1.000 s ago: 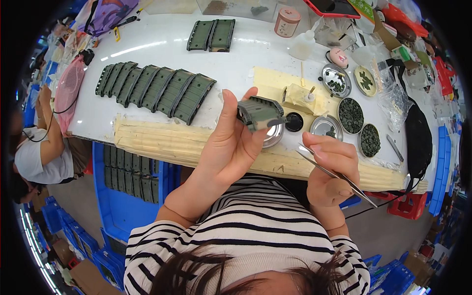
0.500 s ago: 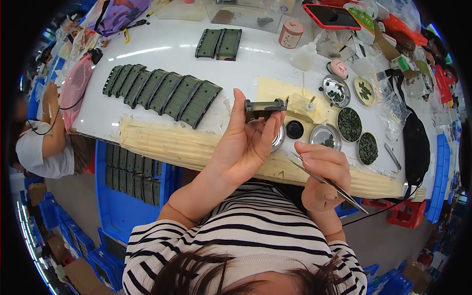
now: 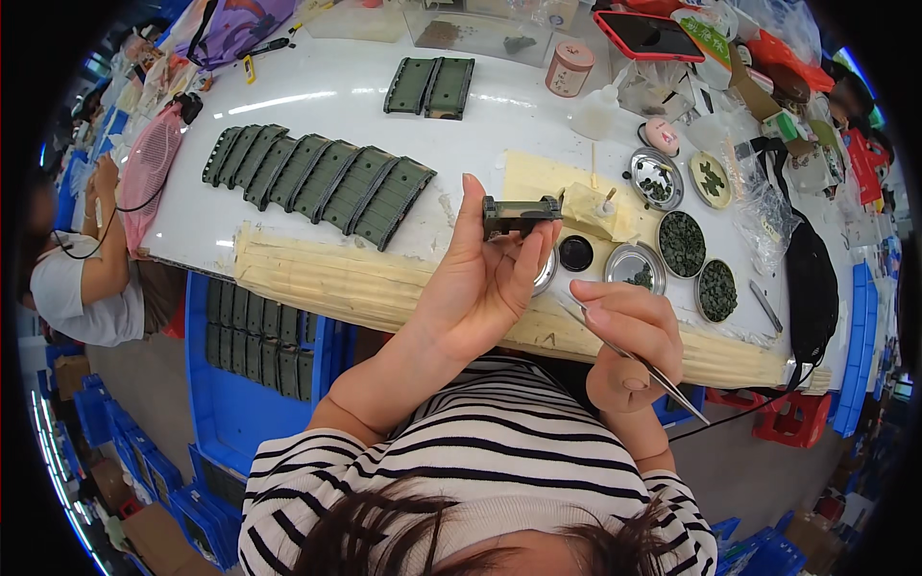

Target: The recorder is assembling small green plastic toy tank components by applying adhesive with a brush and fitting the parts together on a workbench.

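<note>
My left hand (image 3: 485, 274) holds up a small dark green plate with raised ridged edges (image 3: 521, 213), pinched between thumb and fingers. Metal tweezers (image 3: 658, 377) are gripped in my right hand (image 3: 634, 336), their tips pointing up and left, apart from the plate. Just beyond my right hand stands a round metal tin (image 3: 622, 261) with a few dark green bits in it. Two tins of small green pieces (image 3: 683, 244) (image 3: 718, 290) sit to its right. Past my left hand, a row of similar green plates (image 3: 317, 182) lies side by side on the table.
Two more green plates (image 3: 428, 87) lie farther back. A yellow block (image 3: 597, 209) and a black round lid (image 3: 576, 252) are near my hands. A yellowish padded strip (image 3: 327, 276) lines the front edge. A blue crate (image 3: 223, 413) with plates stands below. A co-worker (image 3: 86, 278) sits at left.
Both hands have shifted very slightly: the left a little to the right with the green plate, the right a touch to the left with the tweezers. Both grips are unchanged.
</note>
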`<move>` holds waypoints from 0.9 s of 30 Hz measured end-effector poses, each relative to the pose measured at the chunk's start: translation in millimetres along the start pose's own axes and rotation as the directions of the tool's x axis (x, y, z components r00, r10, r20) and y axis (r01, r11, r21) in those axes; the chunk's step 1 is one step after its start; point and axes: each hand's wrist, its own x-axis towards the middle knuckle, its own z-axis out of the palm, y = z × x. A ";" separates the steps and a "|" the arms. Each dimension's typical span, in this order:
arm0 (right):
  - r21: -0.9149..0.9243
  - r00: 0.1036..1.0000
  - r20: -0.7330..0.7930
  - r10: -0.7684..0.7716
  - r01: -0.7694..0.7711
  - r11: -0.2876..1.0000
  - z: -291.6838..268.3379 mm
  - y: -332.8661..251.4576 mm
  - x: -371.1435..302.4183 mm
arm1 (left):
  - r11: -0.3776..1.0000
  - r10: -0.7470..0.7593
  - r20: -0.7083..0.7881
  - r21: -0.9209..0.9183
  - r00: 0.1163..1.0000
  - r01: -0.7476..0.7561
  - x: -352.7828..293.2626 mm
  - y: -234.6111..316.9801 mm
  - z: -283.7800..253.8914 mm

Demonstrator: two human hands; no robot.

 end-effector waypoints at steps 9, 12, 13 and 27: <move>-0.189 0.988 -0.091 0.122 -0.137 0.972 7.6 4.7 11.3 | 0.639 0.403 0.083 0.687 0.911 -0.345 -12.0 -36.0 -1.8; -0.088 0.982 -0.116 0.150 -0.161 0.983 8.5 6.1 9.5 | 0.515 0.311 0.167 0.797 0.936 -0.314 -17.6 -43.8 -11.1; -0.063 0.982 -0.116 0.152 -0.160 0.985 7.4 6.1 8.5 | 0.521 0.282 0.196 0.791 0.939 -0.321 -19.3 -44.3 -15.9; 0.185 0.896 -0.032 0.443 -0.431 0.883 -50.2 -1.3 6.6 | 0.531 -0.349 0.056 0.834 0.935 0.148 -30.7 -2.3 -15.9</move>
